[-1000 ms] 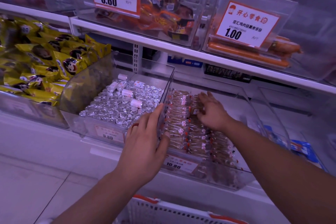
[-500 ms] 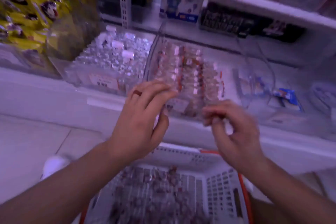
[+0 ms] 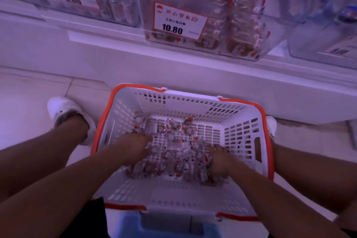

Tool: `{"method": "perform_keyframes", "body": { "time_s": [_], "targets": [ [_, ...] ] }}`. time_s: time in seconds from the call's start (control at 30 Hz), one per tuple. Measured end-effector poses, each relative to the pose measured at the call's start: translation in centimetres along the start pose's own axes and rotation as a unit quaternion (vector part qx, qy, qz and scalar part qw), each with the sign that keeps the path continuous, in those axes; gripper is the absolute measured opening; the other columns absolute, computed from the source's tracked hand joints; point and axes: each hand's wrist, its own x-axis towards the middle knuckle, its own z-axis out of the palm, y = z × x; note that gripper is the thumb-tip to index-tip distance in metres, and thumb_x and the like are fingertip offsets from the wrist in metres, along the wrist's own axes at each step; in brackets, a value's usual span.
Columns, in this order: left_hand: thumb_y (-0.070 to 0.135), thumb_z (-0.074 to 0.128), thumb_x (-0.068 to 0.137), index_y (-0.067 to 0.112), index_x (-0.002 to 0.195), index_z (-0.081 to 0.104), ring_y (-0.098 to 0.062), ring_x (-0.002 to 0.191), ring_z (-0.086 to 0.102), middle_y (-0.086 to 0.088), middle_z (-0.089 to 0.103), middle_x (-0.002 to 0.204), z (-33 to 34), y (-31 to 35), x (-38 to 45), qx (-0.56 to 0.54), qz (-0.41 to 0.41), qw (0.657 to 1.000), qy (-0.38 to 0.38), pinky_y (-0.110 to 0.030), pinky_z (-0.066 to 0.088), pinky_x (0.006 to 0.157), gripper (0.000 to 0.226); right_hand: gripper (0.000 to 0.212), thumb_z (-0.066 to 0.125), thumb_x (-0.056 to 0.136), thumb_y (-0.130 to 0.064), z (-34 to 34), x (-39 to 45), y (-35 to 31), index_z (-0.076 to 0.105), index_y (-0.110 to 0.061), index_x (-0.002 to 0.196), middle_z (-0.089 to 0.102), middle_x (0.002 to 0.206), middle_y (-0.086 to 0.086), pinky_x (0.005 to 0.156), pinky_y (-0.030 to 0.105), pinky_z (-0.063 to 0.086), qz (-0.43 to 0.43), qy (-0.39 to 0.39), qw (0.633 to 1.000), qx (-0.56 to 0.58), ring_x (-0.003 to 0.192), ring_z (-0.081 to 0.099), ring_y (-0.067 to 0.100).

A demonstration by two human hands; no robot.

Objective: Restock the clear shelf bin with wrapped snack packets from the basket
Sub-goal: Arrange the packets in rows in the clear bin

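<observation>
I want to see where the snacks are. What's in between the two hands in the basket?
In the head view, a heap of wrapped snack packets lies between the left hand and the right hand, on the floor of the white basket.

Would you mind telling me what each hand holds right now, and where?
Both the left hand and right hand are down among the snack packets in the basket; whether either grips one cannot be told.

white basket (image 3: 193, 102), orange rim

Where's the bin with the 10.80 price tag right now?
In the head view, the clear bin sits top centre on the white shelf, directly above the basket, with the 9.80 bin to its left.
</observation>
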Motion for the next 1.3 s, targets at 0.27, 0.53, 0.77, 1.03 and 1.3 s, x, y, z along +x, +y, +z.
{"method": "perform_keyframes", "body": {
  "time_s": [0.27, 0.53, 0.77, 1.03, 1.3],
  "targets": [
    [0.037, 0.054, 0.092, 0.017, 0.136, 0.046, -0.036, 0.118, 0.057, -0.015, 0.054, 0.131, 6.9, 7.9, 5.4, -0.154, -0.06, 0.985, -0.058, -0.041, 0.048, 0.094, 0.049, 0.063, 0.056, 0.077, -0.051, 4.6, 2.9, -0.3, 0.046, -0.022, 0.133, 0.047, 0.131, 0.006, 0.096, 0.045, 0.044, -0.006, 0.043, 0.999, -0.001, 0.125, 0.041, 0.033],
    [0.038, 0.056, 0.089, 0.021, 0.132, 0.051, -0.035, 0.117, 0.055, -0.012, 0.05, 0.129, 11.7, 12.4, 7.3, -0.276, -0.103, 0.955, -0.033, -0.036, 0.046, 0.098, 0.047, 0.047, 0.059, 0.08, -0.033, 5.7, 2.7, -0.3, 0.052, -0.017, 0.123, 0.05, 0.128, 0.006, 0.098, 0.041, 0.036, -0.022, 0.133, 0.987, -0.091, 0.121, 0.042, 0.029],
    [0.033, 0.065, 0.087, 0.012, 0.128, 0.05, -0.039, 0.111, 0.059, -0.016, 0.056, 0.123, 11.7, 13.4, 7.4, -0.366, -0.128, 0.921, -0.03, -0.04, 0.049, 0.092, 0.048, 0.063, 0.055, 0.086, -0.045, 6.7, 1.6, -0.8, 0.043, -0.015, 0.14, 0.048, 0.142, 0.012, 0.109, 0.043, 0.039, 0.017, 0.007, 0.999, -0.027, 0.132, 0.047, 0.029],
    [0.0, 0.067, 0.079, -0.005, 0.114, 0.055, -0.038, 0.104, 0.066, -0.024, 0.067, 0.105, 12.4, 14.7, 8.4, -0.642, -0.259, 0.722, -0.023, -0.044, 0.053, 0.092, 0.038, 0.059, 0.059, 0.084, -0.037, 6.8, 2.6, -5.7, 0.039, -0.013, 0.135, 0.065, 0.119, 0.013, 0.086, 0.039, 0.054, 0.084, 0.03, 0.985, 0.147, 0.108, 0.064, 0.034],
    [-0.001, 0.069, 0.084, -0.008, 0.107, 0.071, -0.032, 0.085, 0.069, -0.027, 0.072, 0.1, 12.1, 14.5, 8.5, -0.758, -0.263, 0.59, -0.086, -0.038, 0.059, 0.075, 0.024, 0.064, 0.072, 0.073, -0.024, 6.2, 3.4, -6.0, 0.052, -0.017, 0.134, 0.061, 0.126, 0.01, 0.088, 0.024, 0.051, 0.105, 0.017, 0.945, 0.311, 0.112, 0.062, 0.027]
  ]
}}
